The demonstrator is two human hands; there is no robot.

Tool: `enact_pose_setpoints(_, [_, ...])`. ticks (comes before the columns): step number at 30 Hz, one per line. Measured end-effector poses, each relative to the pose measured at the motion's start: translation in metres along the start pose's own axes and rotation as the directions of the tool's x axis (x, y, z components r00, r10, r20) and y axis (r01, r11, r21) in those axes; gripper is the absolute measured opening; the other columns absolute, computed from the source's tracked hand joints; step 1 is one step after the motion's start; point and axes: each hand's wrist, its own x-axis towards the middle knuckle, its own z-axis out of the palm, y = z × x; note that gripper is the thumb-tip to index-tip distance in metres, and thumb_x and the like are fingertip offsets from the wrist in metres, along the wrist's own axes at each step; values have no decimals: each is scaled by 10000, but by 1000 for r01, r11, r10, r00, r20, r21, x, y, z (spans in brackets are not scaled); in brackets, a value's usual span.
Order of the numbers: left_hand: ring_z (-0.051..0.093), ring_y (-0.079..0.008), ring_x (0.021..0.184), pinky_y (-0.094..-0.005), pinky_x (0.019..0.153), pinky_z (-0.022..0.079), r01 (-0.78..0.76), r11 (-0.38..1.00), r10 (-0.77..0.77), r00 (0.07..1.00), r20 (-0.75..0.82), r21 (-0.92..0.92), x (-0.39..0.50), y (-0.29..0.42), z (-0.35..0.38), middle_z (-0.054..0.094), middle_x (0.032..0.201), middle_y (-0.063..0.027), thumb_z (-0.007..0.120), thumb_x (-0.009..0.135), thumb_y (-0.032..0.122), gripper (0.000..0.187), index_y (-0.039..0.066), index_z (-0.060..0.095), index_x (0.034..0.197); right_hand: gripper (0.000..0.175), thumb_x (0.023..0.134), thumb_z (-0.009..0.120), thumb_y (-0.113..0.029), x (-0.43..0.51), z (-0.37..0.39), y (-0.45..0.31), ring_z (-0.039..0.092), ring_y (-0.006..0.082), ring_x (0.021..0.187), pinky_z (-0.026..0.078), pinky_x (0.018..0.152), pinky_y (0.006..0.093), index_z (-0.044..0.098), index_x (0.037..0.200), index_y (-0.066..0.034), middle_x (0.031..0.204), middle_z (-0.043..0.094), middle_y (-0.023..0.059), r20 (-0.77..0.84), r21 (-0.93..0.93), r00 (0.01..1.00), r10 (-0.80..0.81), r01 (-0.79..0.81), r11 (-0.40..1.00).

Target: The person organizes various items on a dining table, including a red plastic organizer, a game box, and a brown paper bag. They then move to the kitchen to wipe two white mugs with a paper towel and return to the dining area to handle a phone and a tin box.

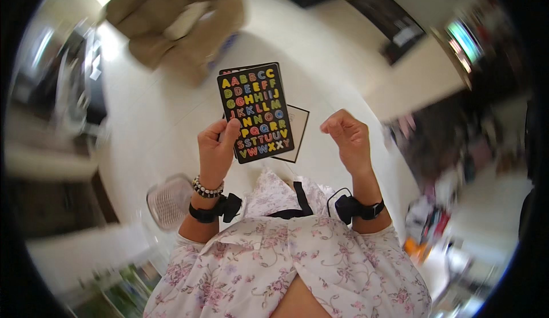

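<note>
A black alphabet sheet (pixel 257 112), likely stickers, bears rows of colourful outlined letters. My left hand (pixel 218 142) grips its lower left edge, thumb on the front. Behind it, the top edge of a similar black sheet (pixel 240 69) peeks out. A pale sheet with a black border (pixel 299 133) sticks out at the lower right, tilted; whether my left hand holds it too is hidden. My right hand (pixel 347 140) is raised to the right, apart from the sheets. Its fingers are curled in against the thumb, and nothing shows between them.
Pale floor tiles (pixel 334 73) stretch below. A brown sofa (pixel 171 22) with a light cushion (pixel 186 20) stands at the upper left. A woven-looking basket or stool (pixel 170 201) is beside my left forearm. Blurred clutter (pixel 429 223) fills the right side.
</note>
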Motion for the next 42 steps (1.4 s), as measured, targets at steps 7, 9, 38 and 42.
enact_pose_setpoints(7, [351, -3, 589, -183, 509, 271, -98, 988, 1, 775, 631, 119, 11, 88, 177, 485, 633, 77, 575, 932, 249, 345, 6, 545, 689, 161, 931, 522, -77, -130, -95, -85, 534, 81, 711, 458, 684, 238, 572, 1056, 10, 739, 554, 6, -628, 33, 778, 23, -3, 999])
enact_pose_setpoints(9, [352, -2, 588, -185, 509, 271, -92, 995, 24, 641, 767, 45, -26, 103, 232, 486, 630, 77, 574, 932, 253, 350, 5, 550, 687, 173, 931, 532, -93, -193, -118, -110, 530, 75, 709, 455, 675, 228, 568, 1059, 17, 739, 553, 4, -748, 38, 662, 47, -28, 999])
enact_pose_setpoints(38, [598, -79, 765, -224, 674, 510, 73, 986, -81, -579, 812, 151, -834, 59, 666, 666, 906, -67, 681, 830, 69, 236, -49, 634, 1029, 239, 748, 771, -202, -948, -328, -132, 377, 75, 662, 329, 557, 214, 632, 786, -12, 766, 430, -13, -769, 151, -633, -87, -312, 938])
enact_pose_setpoints(42, [602, -99, 870, -221, 736, 517, 214, 973, 91, -686, 722, 81, -952, 70, 779, 639, 1001, -58, 665, 820, 6, 369, -10, 545, 1169, 469, 784, 732, -119, -1035, -430, -142, 515, 97, 810, 481, 703, 232, 420, 1122, -26, 903, 514, 29, -673, 54, -738, 38, 2, 999])
